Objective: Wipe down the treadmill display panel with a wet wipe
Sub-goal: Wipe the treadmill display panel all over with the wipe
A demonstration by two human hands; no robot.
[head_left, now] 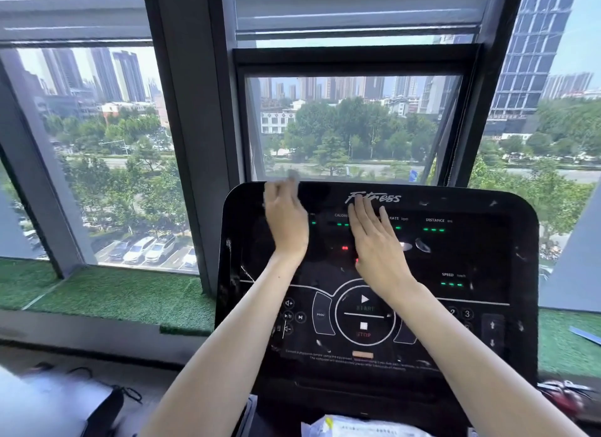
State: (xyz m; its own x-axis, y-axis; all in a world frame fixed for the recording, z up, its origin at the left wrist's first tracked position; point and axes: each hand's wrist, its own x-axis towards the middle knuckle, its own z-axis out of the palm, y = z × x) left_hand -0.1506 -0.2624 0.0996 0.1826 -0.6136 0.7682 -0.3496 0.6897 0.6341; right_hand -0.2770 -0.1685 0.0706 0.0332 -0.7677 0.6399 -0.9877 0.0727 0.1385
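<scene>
Wipe [293, 177] at L hand [286, 222] fingertips, top-left of panel [471, 257]

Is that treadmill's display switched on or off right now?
On. Green dashes glow under the DISTANCE and SPEED labels on the display panel, and a red light shows near the middle.

We see the display panel [481, 254] as glossy black plastic, smudged. Beside it we note rough green turf [113, 296].
</scene>
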